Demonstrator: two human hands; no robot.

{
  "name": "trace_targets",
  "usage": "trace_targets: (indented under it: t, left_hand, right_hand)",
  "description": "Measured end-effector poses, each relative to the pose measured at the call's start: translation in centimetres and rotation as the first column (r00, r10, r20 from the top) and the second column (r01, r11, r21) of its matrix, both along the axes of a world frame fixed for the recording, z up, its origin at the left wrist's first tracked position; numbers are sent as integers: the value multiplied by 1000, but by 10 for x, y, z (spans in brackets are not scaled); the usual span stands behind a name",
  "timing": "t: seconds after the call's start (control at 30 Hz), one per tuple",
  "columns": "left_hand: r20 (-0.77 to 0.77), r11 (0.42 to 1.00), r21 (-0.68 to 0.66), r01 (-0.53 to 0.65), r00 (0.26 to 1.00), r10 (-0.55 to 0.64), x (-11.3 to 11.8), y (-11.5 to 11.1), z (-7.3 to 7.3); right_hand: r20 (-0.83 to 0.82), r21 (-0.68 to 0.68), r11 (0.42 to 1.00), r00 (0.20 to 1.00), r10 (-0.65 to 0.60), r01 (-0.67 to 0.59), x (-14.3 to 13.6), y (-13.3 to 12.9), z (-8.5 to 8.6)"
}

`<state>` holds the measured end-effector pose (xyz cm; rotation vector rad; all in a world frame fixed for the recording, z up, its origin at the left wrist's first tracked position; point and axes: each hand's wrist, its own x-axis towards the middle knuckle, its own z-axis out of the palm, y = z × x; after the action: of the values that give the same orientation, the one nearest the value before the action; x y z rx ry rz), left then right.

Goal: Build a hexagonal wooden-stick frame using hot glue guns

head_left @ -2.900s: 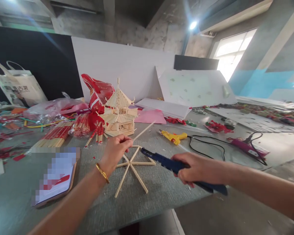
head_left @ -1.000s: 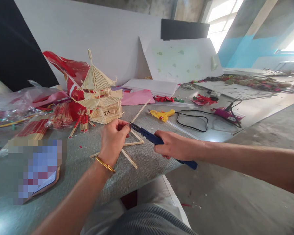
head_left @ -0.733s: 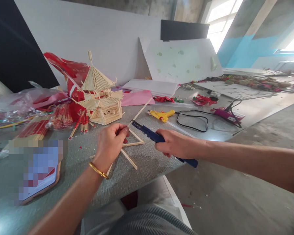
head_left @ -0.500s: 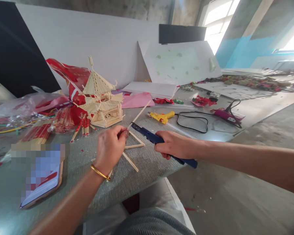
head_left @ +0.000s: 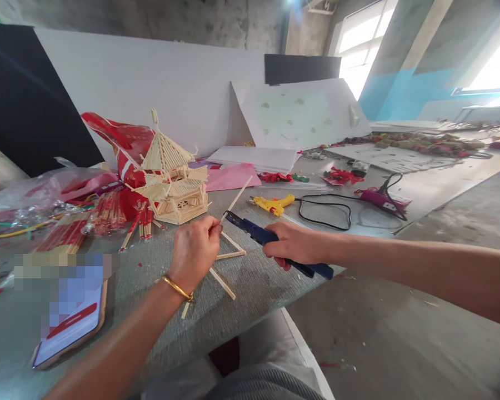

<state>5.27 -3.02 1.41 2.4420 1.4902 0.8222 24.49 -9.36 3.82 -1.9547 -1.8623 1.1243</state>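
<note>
My left hand point(head_left: 195, 247), with a gold bangle at the wrist, pinches a thin wooden stick point(head_left: 239, 193) that slants up and away. My right hand point(head_left: 294, 242) is wrapped round the handles of a dark blue plier-like cutter point(head_left: 254, 230). Its jaws meet the stick just beyond my left fingertips; whether they are fully closed is too small to tell. Below, several joined sticks point(head_left: 233, 255) lie on the table, partly hidden by my left hand. Behind them stands a small pavilion model point(head_left: 179, 200) built of the same kind of sticks.
A yellow glue gun point(head_left: 274, 205) with a black cable lies beyond the cutter. On the left are a phone point(head_left: 77, 333), red-wrapped stick bundles point(head_left: 66, 230) and clear plastic bags point(head_left: 29, 191). Pink paper point(head_left: 233, 178) and white sheets point(head_left: 256, 158) lie at the back.
The camera view has tilted up slightly, so the table things sit a little lower. Both hands keep their hold, with the cutter's jaws still at the stick.
</note>
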Motion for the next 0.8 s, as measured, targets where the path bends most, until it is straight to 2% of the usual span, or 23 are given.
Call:
trace_targets:
  t: [0.27, 0.47, 0.63, 0.8]
  left_hand:
    - [-116, 997, -34, 73, 990, -76, 7, 28, 8]
    - [-137, 988, -105, 113, 982, -127, 7, 45, 15]
    - [-132, 986, -127, 112, 983, -129, 5, 47, 21]
    - [-223, 997, 4, 77, 972, -74, 2, 37, 20]
  right_hand:
    - [-176, -76, 991, 977, -118, 106, 3, 32, -18]
    - [-210, -153, 983, 968, -137, 106, 5, 47, -17]
    - [-243, -199, 976, 961, -134, 86, 4, 53, -15]
    - [-275, -216, 974, 952, -132, 72, -4, 51, -10]
